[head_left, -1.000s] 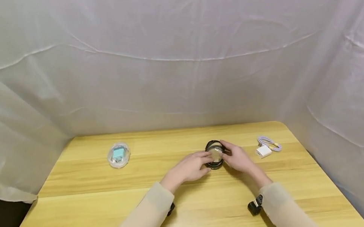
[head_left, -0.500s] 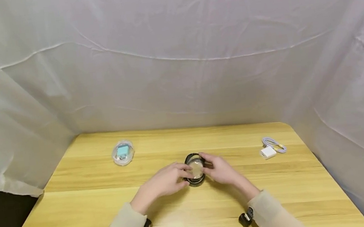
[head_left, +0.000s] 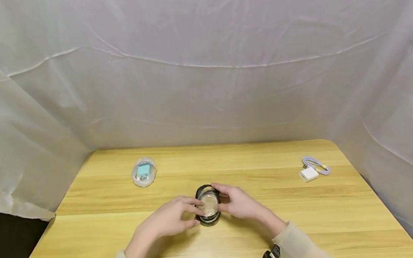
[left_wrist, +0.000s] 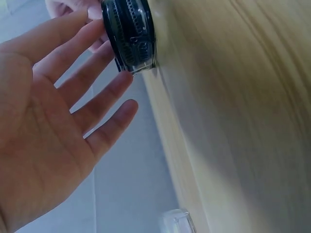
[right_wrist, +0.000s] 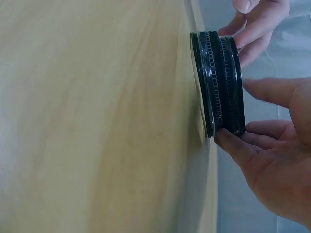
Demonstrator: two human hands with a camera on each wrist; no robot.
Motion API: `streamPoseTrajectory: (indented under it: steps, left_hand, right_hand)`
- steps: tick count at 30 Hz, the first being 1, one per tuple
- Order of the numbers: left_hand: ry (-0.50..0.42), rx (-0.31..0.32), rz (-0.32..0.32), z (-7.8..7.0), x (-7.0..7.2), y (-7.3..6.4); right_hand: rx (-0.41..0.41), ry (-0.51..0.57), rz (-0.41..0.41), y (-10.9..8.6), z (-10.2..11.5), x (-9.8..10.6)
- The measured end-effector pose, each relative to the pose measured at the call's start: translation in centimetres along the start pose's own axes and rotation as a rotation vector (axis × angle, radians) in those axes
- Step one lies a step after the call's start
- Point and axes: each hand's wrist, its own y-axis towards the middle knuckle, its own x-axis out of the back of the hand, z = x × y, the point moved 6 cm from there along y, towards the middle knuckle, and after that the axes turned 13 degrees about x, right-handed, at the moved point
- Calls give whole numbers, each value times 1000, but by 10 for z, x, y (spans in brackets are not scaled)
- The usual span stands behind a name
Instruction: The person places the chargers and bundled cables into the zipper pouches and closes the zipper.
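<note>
A round, clear zip case (head_left: 209, 206) with black trim lies flat between both hands; whether it touches the tabletop I cannot tell. In the right wrist view, its black zip teeth run around the side wall of the case (right_wrist: 218, 85). The right hand (head_left: 238, 202) holds its right side, thumb on the upper rim and fingers against the side. Spread, fairly straight fingers of the left hand (head_left: 171, 218) touch its left edge; in the left wrist view, the palm of the left hand (left_wrist: 53, 111) faces the camera. The case's contents are unclear.
A light wooden table (head_left: 280, 223) spans the view, with pale sheeting (head_left: 202, 95) behind and at the sides. A coiled clear cable with a teal charger (head_left: 143, 170) lies back left. A white charger (head_left: 308, 174) and lilac cable (head_left: 315, 163) lie at the right.
Both hands have moved the zip case left and nearer to the person. The view has shifted slightly, so the chargers and cables appear a little further right.
</note>
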Motion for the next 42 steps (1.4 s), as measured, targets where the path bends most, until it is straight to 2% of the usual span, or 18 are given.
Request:
streamPoseTrajectory:
  steps: [4,10,15,20,23,25,28,35,39,42]
  left_hand:
    - [-47,1,-20,2,2,1]
    - [-85,74,-102,9,6,15]
    - [-72,96,-50,9,0,28]
    - [-33,80,-13,9,-8,37]
    - [-11,56,-13,8,-11,40]
    - [-6,54,-13,8,-12,40]
    - [-1,61,-16,9,-13,40]
    - [-16,58,-21,8,-13,42]
    - [-46,64,-4,10,-16,44]
    - [-67,62,-3,12,-18,45]
  right_hand:
    - [-21,38,13,-4,1,-2]
    - [-18,27,26,-5,1,-4]
    - [-31,18,31,-7,-1,-4]
    - [-25,107,39,-12,-4,-1]
    - [-18,121,36,-19,-6,8]
    - [-7,82,16,-24,-8,17]
    - [38,30,-62,-33,-10,37]
    - [168,-88,-348,-63,-19,93]
    - [162,-171,-485,-87,-27,126]
    - [114,-223,-567,-105,-35,149]
